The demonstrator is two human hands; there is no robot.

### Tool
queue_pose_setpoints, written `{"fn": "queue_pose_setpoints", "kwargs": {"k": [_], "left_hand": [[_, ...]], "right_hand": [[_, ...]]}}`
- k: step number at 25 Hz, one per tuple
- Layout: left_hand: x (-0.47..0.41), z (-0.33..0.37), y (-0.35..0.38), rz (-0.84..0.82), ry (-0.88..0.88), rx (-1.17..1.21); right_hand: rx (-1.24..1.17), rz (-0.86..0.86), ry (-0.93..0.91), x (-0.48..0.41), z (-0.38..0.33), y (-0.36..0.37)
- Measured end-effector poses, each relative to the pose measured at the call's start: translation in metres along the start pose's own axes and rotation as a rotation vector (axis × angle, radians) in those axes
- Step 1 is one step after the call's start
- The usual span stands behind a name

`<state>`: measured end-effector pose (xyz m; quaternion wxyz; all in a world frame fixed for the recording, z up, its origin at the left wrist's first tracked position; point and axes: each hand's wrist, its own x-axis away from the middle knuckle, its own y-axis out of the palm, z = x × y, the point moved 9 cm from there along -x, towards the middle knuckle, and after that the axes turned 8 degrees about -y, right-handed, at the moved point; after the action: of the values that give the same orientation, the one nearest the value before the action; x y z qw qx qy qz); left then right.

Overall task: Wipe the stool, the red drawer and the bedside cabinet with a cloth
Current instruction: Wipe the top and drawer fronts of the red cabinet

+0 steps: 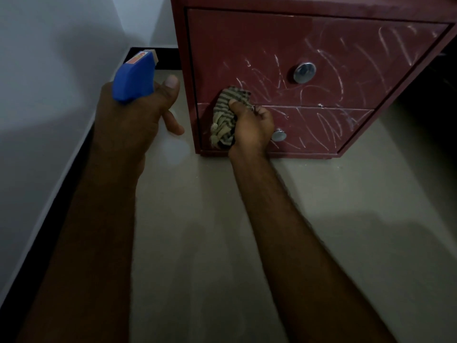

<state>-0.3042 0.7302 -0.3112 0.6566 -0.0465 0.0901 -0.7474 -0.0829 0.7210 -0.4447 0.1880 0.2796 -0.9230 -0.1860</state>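
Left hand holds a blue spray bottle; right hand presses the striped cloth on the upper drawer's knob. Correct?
No. The head view shows the right hand pressing the striped cloth near the left edge, where the two drawer fronts meet, left of the upper drawer's knob. The left hand does hold the blue spray bottle.

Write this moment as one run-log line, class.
stage: wiping | right hand: grips striped cloth against red drawer | left hand: holds blue spray bottle | white scribbles: visible

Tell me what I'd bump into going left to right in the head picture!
White wall → blue plastic spray bottle in the left hand → striped beige cloth in the right hand → small round silver knob → bigger round silver knob.
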Motion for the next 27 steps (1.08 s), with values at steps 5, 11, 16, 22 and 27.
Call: {"fn": "queue_pose_setpoints", "kwargs": {"k": [5,11,16,22,27], "left_hand": [[-0.001,-0.002,0.004,0.002,0.017,0.038],[0.001,0.003,0.009,0.002,0.023,0.013],[0.004,0.005,0.013,-0.006,-0.008,-0.001],[0.004,0.003,0.021,-0.022,-0.041,-0.025],[0.006,0.006,0.028,-0.046,-0.029,-0.001]], "right_hand": [[0.071,0.032,0.018,-0.002,0.004,-0.014],[0.091,0.013,-0.042,-0.015,-0.004,-0.018],[0.049,0.029,-0.032,-0.018,-0.007,-0.024],[0.071,0.044,-0.033,-0.021,-0.009,-0.031],[-0.027,-0.001,-0.072,-0.026,-0.028,-0.026]]}}
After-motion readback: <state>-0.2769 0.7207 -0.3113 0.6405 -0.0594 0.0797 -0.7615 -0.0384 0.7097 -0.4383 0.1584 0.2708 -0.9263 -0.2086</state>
